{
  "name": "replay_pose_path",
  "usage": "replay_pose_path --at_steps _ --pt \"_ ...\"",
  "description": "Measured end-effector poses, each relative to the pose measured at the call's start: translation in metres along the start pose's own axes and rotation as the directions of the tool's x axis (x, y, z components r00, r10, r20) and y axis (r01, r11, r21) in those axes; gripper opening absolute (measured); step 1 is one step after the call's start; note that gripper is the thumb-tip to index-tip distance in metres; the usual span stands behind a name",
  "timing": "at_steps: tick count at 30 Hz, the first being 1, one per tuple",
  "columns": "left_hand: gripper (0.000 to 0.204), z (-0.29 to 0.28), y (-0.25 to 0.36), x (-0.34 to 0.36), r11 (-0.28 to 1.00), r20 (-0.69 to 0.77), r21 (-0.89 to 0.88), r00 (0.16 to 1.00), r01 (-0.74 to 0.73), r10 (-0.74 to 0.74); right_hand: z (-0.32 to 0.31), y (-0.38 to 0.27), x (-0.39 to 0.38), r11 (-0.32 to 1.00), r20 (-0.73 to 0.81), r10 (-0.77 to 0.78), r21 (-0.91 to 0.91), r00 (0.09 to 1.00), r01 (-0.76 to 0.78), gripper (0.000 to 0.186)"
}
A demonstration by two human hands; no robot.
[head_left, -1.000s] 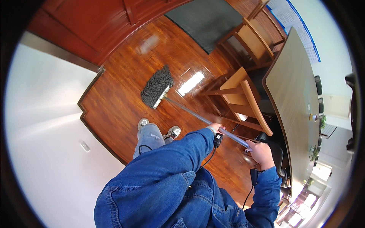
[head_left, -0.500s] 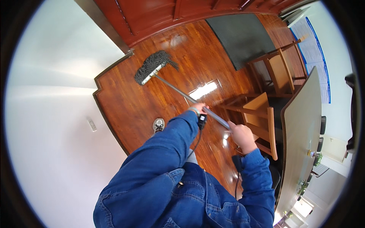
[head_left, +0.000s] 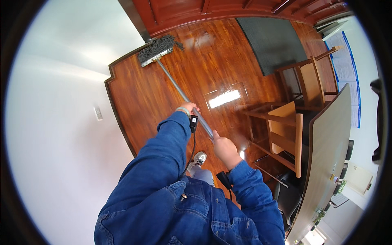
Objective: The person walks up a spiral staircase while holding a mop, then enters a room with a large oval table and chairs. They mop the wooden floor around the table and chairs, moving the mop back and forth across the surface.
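Note:
A mop with a dark grey string head [head_left: 158, 48] lies against the wooden floor [head_left: 134, 98] near the far left corner. Its long grey handle [head_left: 173, 83] slants back toward me. My left hand [head_left: 189, 108] is closed round the middle of this handle. Nearer my body, my right hand [head_left: 223, 149] grips the handle's upper end, thumb lying along it. Both my sleeves are blue denim, and a small black device on a cable shows at each wrist.
A white wall [head_left: 61, 106] with dark skirting runs along the left. Red-brown panelling [head_left: 183, 12] stands at the far side, with a dark mat [head_left: 271, 45] before it. Wooden chairs [head_left: 283, 126] and a long table [head_left: 330, 134] line the right. A black chair seat [head_left: 288, 196] is below the table.
The mop head has moved farther away and slightly left, closer to the corner. Both my hands have shifted left with the handle. My shoe now shows nearer my body.

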State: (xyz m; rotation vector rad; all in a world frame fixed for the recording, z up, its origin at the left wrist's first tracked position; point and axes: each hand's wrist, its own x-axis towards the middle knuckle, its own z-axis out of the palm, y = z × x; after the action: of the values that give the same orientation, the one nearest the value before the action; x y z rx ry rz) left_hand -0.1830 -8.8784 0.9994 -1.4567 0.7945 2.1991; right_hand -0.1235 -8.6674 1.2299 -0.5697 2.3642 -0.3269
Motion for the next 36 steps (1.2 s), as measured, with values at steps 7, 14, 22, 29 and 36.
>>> replay_pose_path --at_steps 7,14,22,29,36 --pt "0.029 0.08 -0.245 -0.037 0.986 0.068 -0.073 0.987 0.153 -0.148 0.025 0.145 -0.19 0.988 -0.029 0.127 -0.082 0.991 -0.129 0.042" --pt "0.01 0.153 -0.471 -0.057 0.784 0.304 0.015 0.744 0.62 -0.594 -0.027 0.205 -0.346 0.931 -0.036 0.199 -0.304 0.979 -0.2 0.031" --pt "0.025 0.103 -0.518 0.023 0.808 0.384 -0.099 0.772 0.58 -0.507 0.0 0.181 -0.324 0.874 -0.032 0.086 -0.477 0.996 -0.091 0.039" --pt "0.015 0.01 -0.285 -0.003 0.925 0.343 -0.112 0.888 0.363 -0.307 0.013 0.058 -0.186 0.921 0.04 0.064 -0.387 0.997 -0.043 0.038" --pt "0.016 -0.155 -0.008 -0.064 0.905 0.291 -0.425 0.951 0.03 0.105 0.051 -0.113 0.01 0.963 -0.048 -0.217 -0.176 0.975 0.206 0.034"
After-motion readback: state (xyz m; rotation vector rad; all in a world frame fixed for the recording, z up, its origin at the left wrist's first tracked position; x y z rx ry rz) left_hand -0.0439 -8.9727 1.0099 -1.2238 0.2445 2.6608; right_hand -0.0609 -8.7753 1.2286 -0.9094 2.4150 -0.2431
